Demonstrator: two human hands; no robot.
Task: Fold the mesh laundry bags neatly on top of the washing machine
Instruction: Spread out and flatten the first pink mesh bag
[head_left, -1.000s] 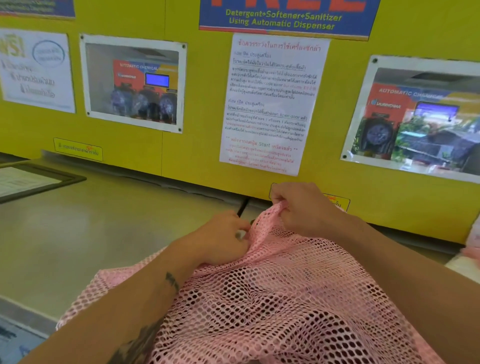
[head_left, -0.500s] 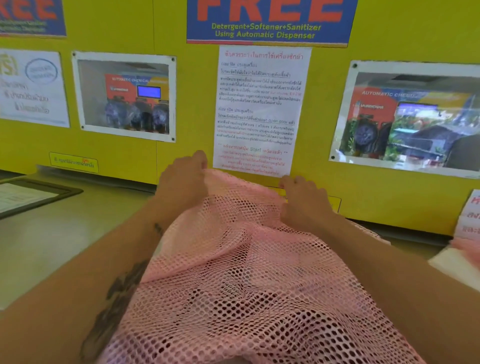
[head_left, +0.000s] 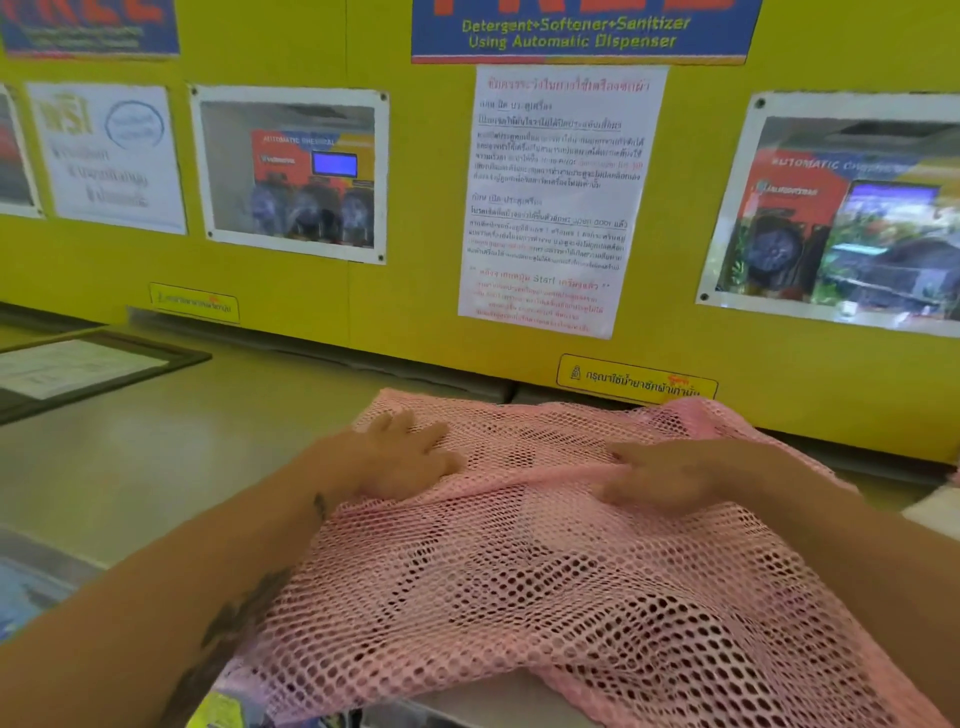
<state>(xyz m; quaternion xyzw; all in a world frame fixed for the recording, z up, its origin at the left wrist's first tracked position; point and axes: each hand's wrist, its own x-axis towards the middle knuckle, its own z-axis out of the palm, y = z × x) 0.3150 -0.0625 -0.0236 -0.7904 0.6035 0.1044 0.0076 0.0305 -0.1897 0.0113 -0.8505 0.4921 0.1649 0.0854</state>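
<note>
One pink mesh bag (head_left: 545, 561) lies spread on the washer top (head_left: 156, 457), reaching from the back edge, where it meets the yellow wall (head_left: 311, 291), to the near edge and over it. A raised fold line runs across it between the two hands.

The left hand (head_left: 402, 457) rests flat on the bag near its far left corner, fingers spread apart and pressed on the mesh, gripping nothing. The right hand (head_left: 670, 475) lies palm down on the bag toward its right side, fingers extended and slightly apart, pointing left; it is blurred, but holds nothing.

One dark frame (head_left: 88, 371) with a paper inside lies at the top's left edge, well apart from the bag. On the wall hang one white notice (head_left: 556, 202) and two dispenser windows (head_left: 296, 174).
</note>
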